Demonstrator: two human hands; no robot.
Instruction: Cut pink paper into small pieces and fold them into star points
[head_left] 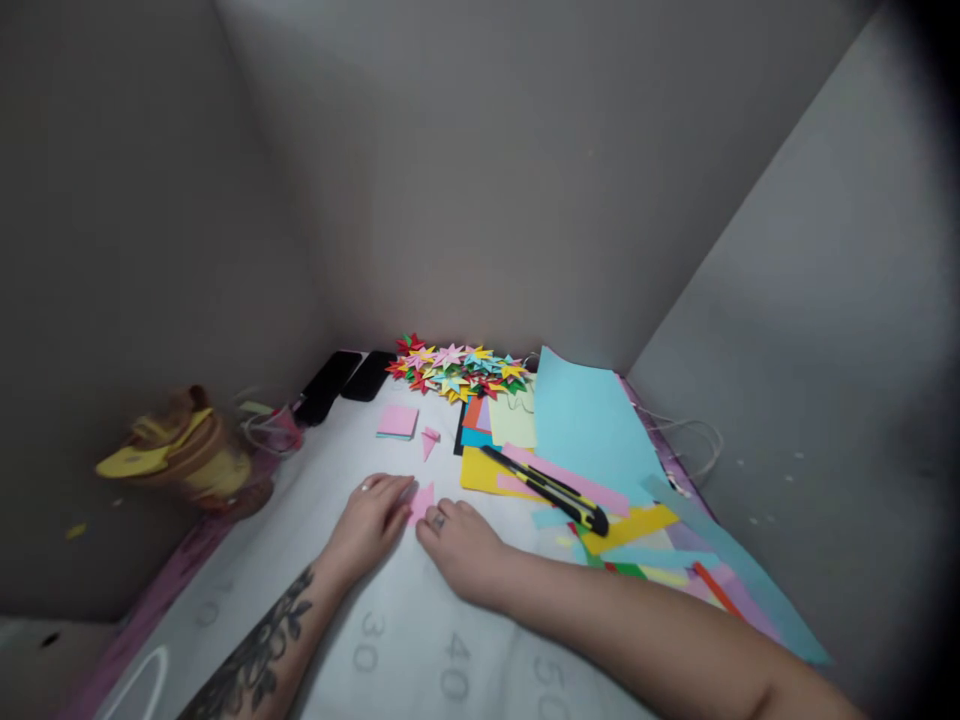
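A small pink piece of folded paper (422, 501) lies between my hands on the white mat. My left hand (375, 518) holds the paper's left edge between thumb and fingers. With curled fingers, my right hand (459, 545) grips the lower right side of the same paper. Just beyond them rests a folded pink paper piece (429, 441) with a pointed end. To its left is a stack of square papers (397, 421), pink on top. The exact folds under my fingertips are hidden.
Folded paper stars (457, 370) are heaped at the back, with two black phones (367, 377) to their left. A yellow-black box cutter (551, 490) lies across coloured strips on the right, before a light blue sheet (592, 410). A yellow-brown pot-like container (191, 455) stands left.
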